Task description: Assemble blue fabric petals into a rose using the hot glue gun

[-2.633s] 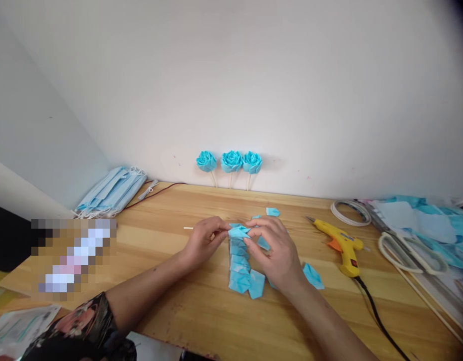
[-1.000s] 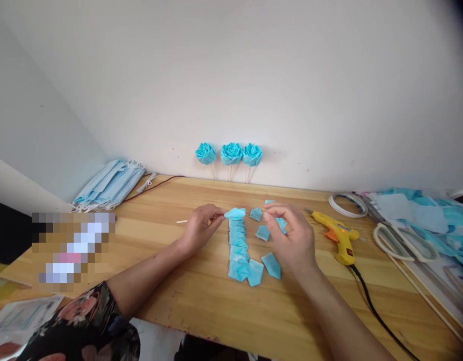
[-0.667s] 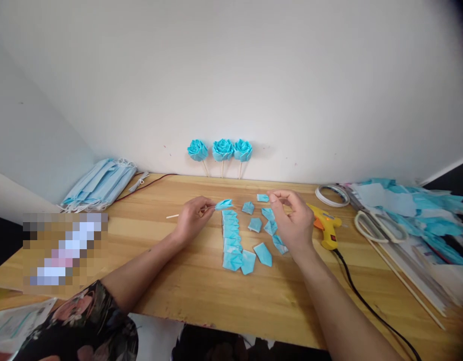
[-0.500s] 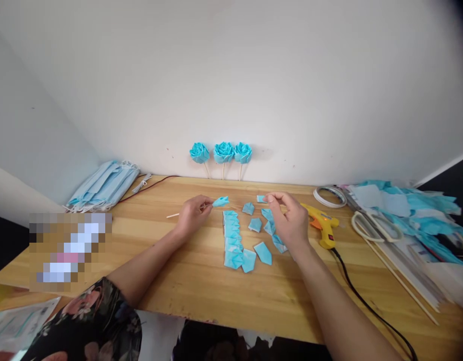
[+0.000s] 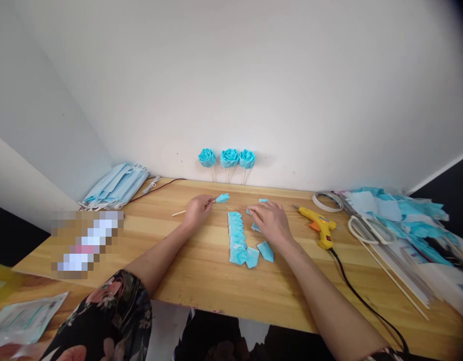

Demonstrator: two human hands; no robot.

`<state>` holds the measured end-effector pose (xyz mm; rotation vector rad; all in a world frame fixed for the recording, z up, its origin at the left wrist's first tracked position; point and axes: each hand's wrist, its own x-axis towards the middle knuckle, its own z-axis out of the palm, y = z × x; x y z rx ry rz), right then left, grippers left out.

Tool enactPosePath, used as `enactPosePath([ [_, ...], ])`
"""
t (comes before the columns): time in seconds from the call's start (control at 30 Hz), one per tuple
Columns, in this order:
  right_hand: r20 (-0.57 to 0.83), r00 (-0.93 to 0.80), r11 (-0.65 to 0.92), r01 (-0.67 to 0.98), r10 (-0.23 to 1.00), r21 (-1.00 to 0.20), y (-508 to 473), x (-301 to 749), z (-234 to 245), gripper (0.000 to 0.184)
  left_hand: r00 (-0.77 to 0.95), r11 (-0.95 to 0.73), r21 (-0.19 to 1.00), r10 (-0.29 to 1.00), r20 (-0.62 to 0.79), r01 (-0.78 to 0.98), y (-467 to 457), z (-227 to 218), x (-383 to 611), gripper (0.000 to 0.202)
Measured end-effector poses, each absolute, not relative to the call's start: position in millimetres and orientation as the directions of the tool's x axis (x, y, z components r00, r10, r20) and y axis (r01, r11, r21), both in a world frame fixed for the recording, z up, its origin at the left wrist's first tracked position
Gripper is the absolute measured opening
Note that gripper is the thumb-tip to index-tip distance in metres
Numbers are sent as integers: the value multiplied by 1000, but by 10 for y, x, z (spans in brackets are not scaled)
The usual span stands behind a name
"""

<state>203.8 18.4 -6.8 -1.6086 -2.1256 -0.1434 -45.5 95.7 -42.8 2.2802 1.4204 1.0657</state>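
One white wall (image 5: 291, 90) stands behind one wooden table (image 5: 201, 281). Next in bulk comes one heap of blue and white cut material (image 5: 397, 208) at the table's right end, then one stack of pale blue masks (image 5: 114, 188) at the far left (too tightly layered to count). One pair of scissors (image 5: 364, 223) with white handles lies against the heap; one yellow glue gun (image 5: 321, 225) sits to its left, its black cord trailing toward the near edge.

Two hands are at work. The left hand (image 5: 197, 210) pinches one thin stick (image 5: 179, 213) tipped with one small blue bud (image 5: 222, 198), held beyond the row. The right hand (image 5: 271, 220) is lowered over loose pieces, fingertips close together at a small one; I cannot tell whether they grip it.

One tape roll (image 5: 327, 207) lies near the gun. One row of overlapping folded pieces (image 5: 237, 238) lies between the hands, nearer the edge. Three blue flowers (image 5: 229, 158) on sticks lean at the wall. Smallest, five loose blue pieces (image 5: 266, 251) show: two fully, three partly hidden about the right hand.
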Motion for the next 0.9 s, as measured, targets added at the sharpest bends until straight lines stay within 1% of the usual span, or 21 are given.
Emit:
enactPosePath([
  [0.07,332,-211,268,954,919,-136,204,1990,-4,24,258,-485,553,861,438,678,960,-425,-456,33],
  [0.17,244,-267,294,953,932,-79,252,1890,86,26,256,-477,551,866,430,685,968,-430,-455,33],
  [0.33,136,-307,316,947,942,-49,406,1746,112,21,246,-462,544,872,423,701,1001,-461,-472,34],
  [0.43,114,-290,300,951,950,-75,481,1707,77,17,249,-464,544,872,422,699,1014,-478,-479,34],
  [0.53,139,-285,304,942,948,-141,486,1696,64,17,257,-468,548,871,418,693,1011,-485,-468,35],
  [0.6,175,-285,319,924,942,-210,454,1706,79,16,264,-469,553,873,411,689,1001,-484,-456,34],
  [0.73,236,-274,351,843,932,-408,365,1771,129,13,261,-461,564,878,401,685,984,-476,-440,32],
  [0.83,254,-248,351,747,935,-564,327,1830,139,15,254,-462,560,876,410,688,964,-451,-428,32],
  [0.9,261,-218,338,685,940,-645,323,1857,134,19,242,-476,574,866,437,667,923,-409,-405,29],
])
